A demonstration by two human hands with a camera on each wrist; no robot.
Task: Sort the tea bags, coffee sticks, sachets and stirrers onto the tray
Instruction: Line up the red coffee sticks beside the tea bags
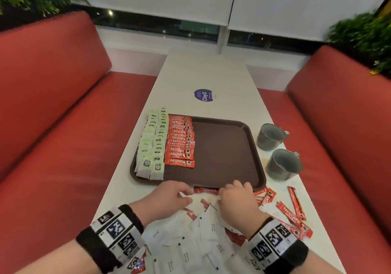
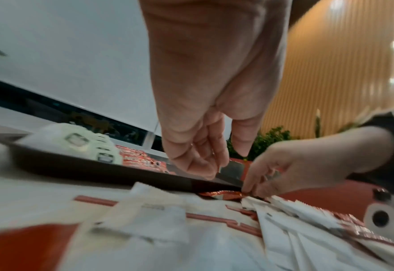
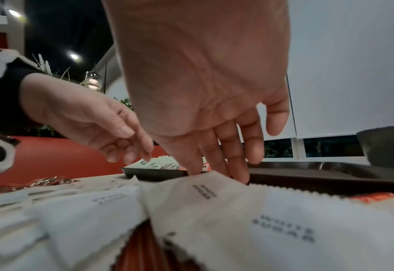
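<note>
Left hand (image 1: 169, 197) loose and empty, right hand (image 1: 237, 201) pinching the coffee stick (image 1: 206, 189) against the near rim of the tray (image 1: 224, 151); I'd lift it level, lay it nearest in the coffee row (image 1: 179, 144).

Grey mug (image 1: 271, 137) (second mug (image 1: 284, 164) beside it) — red benches (image 1: 48, 108).

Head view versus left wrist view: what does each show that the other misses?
Head only: two grey mugs right of the tray, and its bare right half. Left wrist only: the right hand with fingertips meeting a coffee stick at the tray's near rim. Both: tray, tea bags, white sachets, left hand, right hand.
</note>
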